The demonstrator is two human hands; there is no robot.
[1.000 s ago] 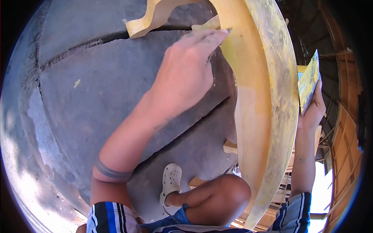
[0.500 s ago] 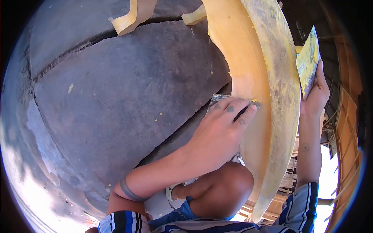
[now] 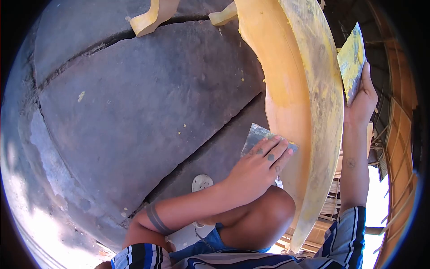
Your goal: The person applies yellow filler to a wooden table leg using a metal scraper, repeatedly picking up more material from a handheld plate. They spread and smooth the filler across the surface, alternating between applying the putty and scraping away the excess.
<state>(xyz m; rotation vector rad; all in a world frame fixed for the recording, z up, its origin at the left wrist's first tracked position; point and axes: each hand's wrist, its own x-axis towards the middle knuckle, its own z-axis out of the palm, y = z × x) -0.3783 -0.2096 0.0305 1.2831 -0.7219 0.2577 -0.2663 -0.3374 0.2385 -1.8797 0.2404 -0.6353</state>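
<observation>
My left hand [image 3: 255, 166] grips a thin, flat grey putty spreader [image 3: 257, 136] smeared with yellow. Its fingers press on the spreader's face. The spreader's right end lies against the inner face of a long curved wooden piece [image 3: 291, 121], where yellow filler coats the upper stretch and paler wood shows lower down. In my right hand [image 3: 362, 101], on the piece's far side, a thin flat plate [image 3: 353, 58] stands tilted, covered in yellow putty. My right thumb shows along its edge; the other fingers are mostly hidden.
Dark concrete slabs [image 3: 148, 98] with wide cracks lie to the left. Curved wooden legs [image 3: 150, 22] stick out at the top. My bent knee [image 3: 268, 215] is close below my left hand, near a white clog [image 3: 202, 183]. Stacked wood and a slatted wall [image 3: 396, 116] stand at right.
My left hand and the spreader have moved down along the curved piece, closer to my knee, and the spreader's face shows more. My right hand and plate have shifted slightly up.
</observation>
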